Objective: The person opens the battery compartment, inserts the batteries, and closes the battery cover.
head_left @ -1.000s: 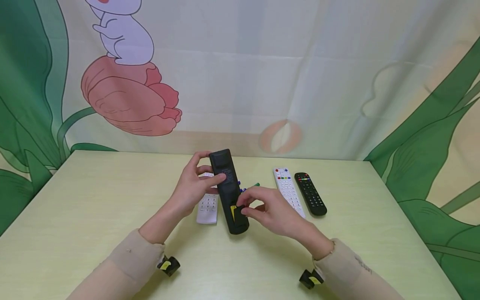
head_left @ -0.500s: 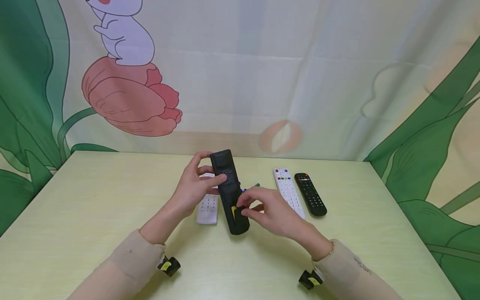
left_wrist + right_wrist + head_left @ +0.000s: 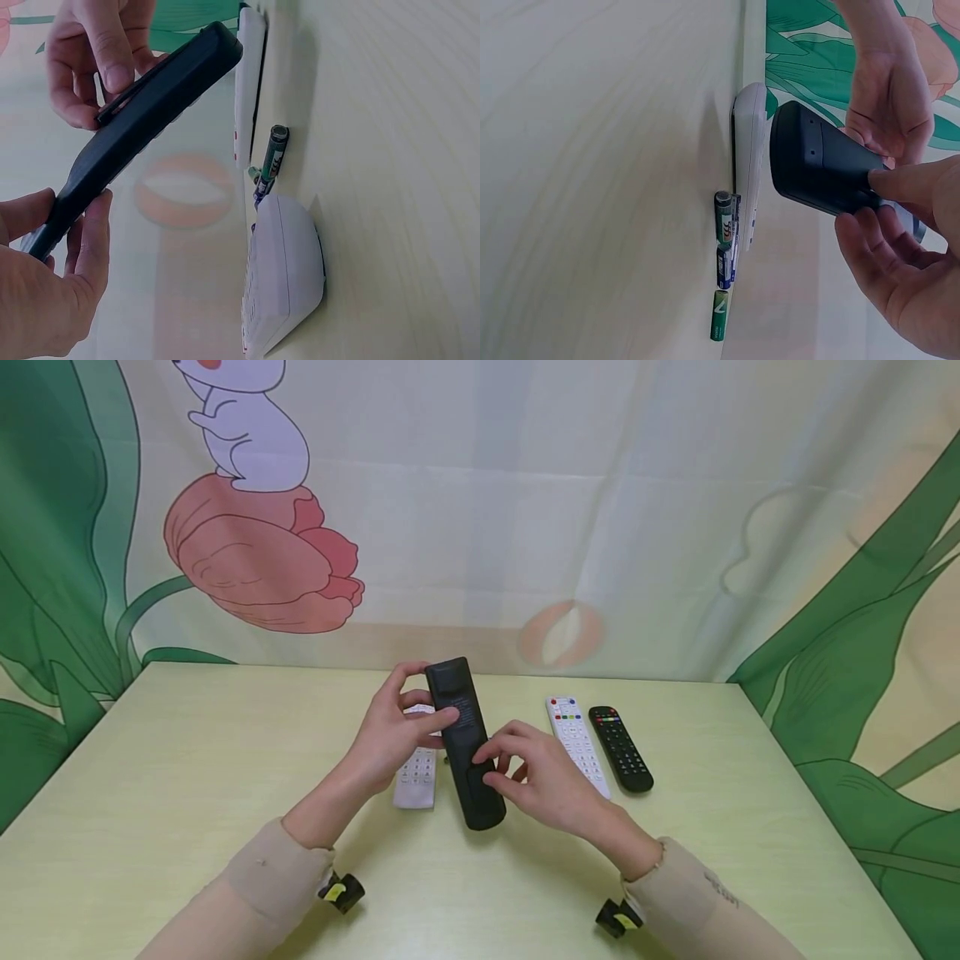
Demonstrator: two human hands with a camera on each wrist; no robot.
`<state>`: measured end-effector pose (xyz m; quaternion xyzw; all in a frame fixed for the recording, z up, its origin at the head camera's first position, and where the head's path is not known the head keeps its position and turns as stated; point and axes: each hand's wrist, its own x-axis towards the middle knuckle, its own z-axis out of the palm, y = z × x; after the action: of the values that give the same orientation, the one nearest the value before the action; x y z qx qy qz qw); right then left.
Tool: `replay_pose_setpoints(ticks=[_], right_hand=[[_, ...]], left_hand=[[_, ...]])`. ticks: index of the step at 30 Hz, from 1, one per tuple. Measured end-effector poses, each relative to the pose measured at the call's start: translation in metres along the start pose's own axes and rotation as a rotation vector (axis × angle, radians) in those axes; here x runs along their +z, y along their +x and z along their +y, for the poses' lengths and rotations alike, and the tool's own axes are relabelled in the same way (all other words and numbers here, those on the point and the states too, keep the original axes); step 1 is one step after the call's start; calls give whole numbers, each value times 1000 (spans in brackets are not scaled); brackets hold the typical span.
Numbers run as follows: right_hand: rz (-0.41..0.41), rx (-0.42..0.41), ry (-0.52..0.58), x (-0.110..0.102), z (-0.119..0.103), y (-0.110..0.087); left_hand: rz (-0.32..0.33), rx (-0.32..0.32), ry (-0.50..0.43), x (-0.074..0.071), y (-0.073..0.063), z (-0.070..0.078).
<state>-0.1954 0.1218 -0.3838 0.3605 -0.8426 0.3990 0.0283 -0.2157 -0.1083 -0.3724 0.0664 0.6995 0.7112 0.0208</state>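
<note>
Black plastic remote (image 3: 463, 743): up off the table (image 3: 187, 760), tilted, back face up, between the 2 hands. Matte shell, long bar shape, rounded near end, faint printed label by the left thumb.

Left hand (image 3: 392, 727): narrow grip on the remote's far half. Thumb on the back, fingers round the edge and on the opposite face.

Right hand (image 3: 536, 777): narrow pinch at the battery cover (image 3: 129, 99), thin smooth black plate on the near half. Left wrist view shows a slit between plate edge and shell, right thumb on top. Fingers hide part of it; can't tell if it's latched.

Below left grip: pale remote (image 3: 416, 777) on the tabletop, keypad up, thick smooth shell, small rectangular keys, far end partly covered by the hand.

Under the held remote, beside that pale shell: shiny cylindrical cells, best seen from the right wrist. 1 green-black battery (image 3: 723, 219), 1 blue battery (image 3: 724, 268), 1 green battery (image 3: 719, 315), roughly in a row.

Right of right grip: slim white remote (image 3: 576, 743), coloured keys near its far end, near end close to the wrist. Just beside it, farther from the grip: slim black remote (image 3: 621, 750), rounded ends, tight rows of small keys.

Beyond both grips: creased printed cloth (image 3: 450, 527). Table is smooth, pale wood grain.
</note>
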Motion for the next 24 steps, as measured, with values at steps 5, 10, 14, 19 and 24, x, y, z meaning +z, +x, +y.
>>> replay_pose_setpoints(ticks=[5,10,14,19,24], right_hand=[[23,-3,-5,1,1,0],[49,27,24,2,2,1],[55,94,93,2,2,1],[39,137,150,1,0,2],[32,141,176,1,1,2]], left_hand=[[4,2,0,1,0,1],[11,-2,-10,1,0,2],[15,-4,-17,2,0,2],[19,1,-18,3,0,3],[19,9,-23,3,0,4]])
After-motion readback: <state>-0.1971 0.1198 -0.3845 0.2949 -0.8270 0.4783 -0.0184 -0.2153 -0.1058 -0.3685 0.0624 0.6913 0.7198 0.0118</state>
